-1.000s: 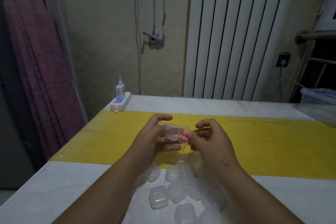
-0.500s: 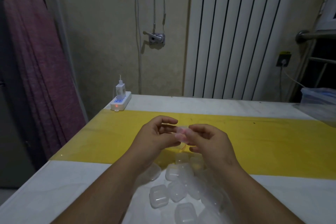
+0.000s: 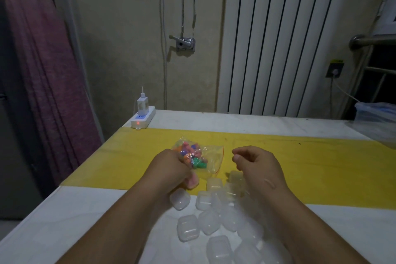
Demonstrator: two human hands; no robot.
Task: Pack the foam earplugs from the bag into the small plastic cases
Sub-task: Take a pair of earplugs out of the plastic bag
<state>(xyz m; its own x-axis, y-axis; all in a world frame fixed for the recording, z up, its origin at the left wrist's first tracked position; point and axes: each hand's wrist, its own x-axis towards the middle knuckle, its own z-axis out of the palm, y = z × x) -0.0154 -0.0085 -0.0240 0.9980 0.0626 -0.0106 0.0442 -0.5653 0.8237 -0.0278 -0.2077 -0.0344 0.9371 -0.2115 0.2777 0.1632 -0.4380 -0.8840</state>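
Note:
A clear zip bag (image 3: 211, 156) of coloured foam earplugs (image 3: 190, 154) lies on the yellow strip of the table. Several small clear plastic cases (image 3: 209, 219) are piled in front of it, on the white part. My left hand (image 3: 171, 169) is low beside the bag, its fingers curled round a small case (image 3: 192, 181) that shows pink at the fingertips and is mostly hidden. My right hand (image 3: 257, 165) hovers to the right of the bag above the pile, with fingers loosely curled and nothing in them.
A white power strip (image 3: 143, 118) with a charger sits at the table's far left corner. A clear plastic box (image 3: 375, 113) stands at the far right edge. A radiator and a wall close off the back, and a curtain (image 3: 42, 70) hangs at the left.
Both hands held one case together in front of the bag. They have parted: the left hand dropped toward the pile with the case, the right moved away empty, and the bag now shows.

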